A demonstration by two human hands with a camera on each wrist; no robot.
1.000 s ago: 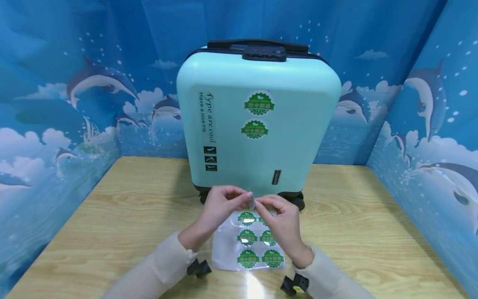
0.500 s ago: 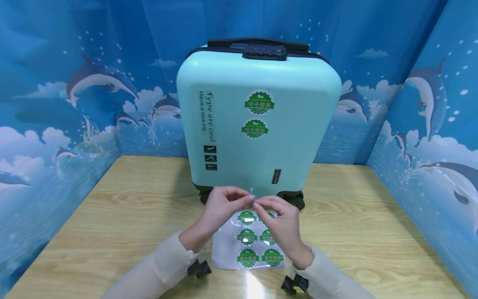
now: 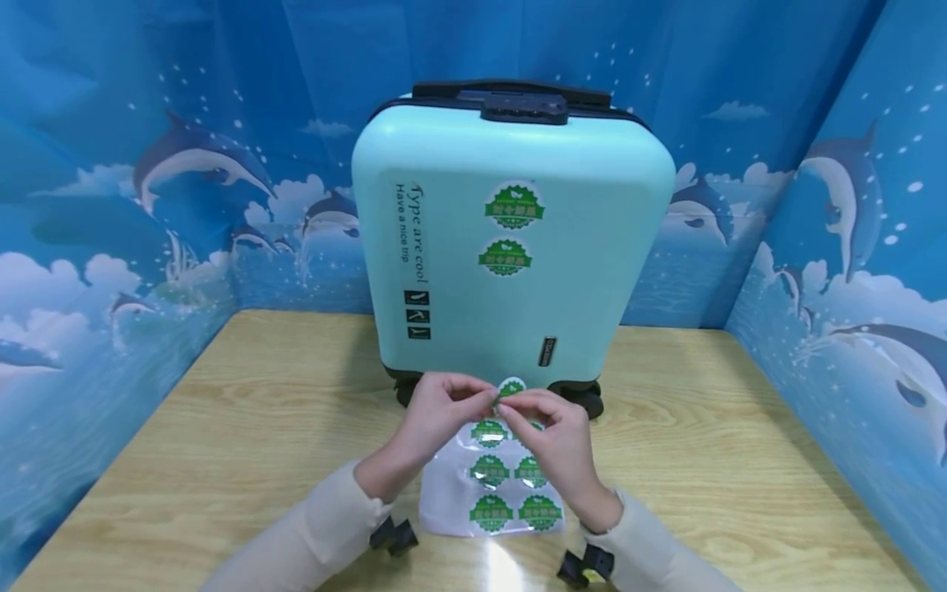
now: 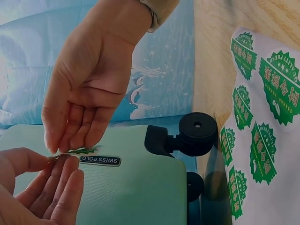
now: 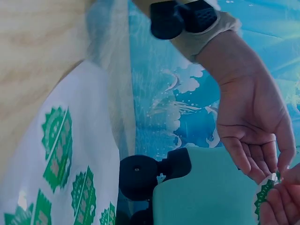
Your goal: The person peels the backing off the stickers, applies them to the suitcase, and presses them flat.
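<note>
A round green-and-white sticker point(image 3: 512, 386) is held up by its lower edge just in front of the suitcase's base. My left hand point(image 3: 445, 404) pinches it between thumb and fingertips, and my right hand point(image 3: 560, 429) pinches it close beside. The fingertips cover its lower part in the head view. In the right wrist view the sticker point(image 5: 263, 197) shows its printed face between the two hands. Below the hands lies a glossy white sheet point(image 3: 447, 493) bearing several matching green stickers. The mint-green suitcase point(image 3: 584, 247) stands upright behind, with two such stickers on its front.
The suitcase stands on black wheels point(image 4: 198, 133) on a wooden table point(image 3: 244, 427). A blue curtain point(image 3: 288, 66) printed with dolphins encloses the back and sides. Black devices point(image 3: 394, 536) are strapped at both wrists.
The sticker was seen edge-on between the fingertips; it has turned so its green printed face shows above them. Both hands stay nearly in place.
</note>
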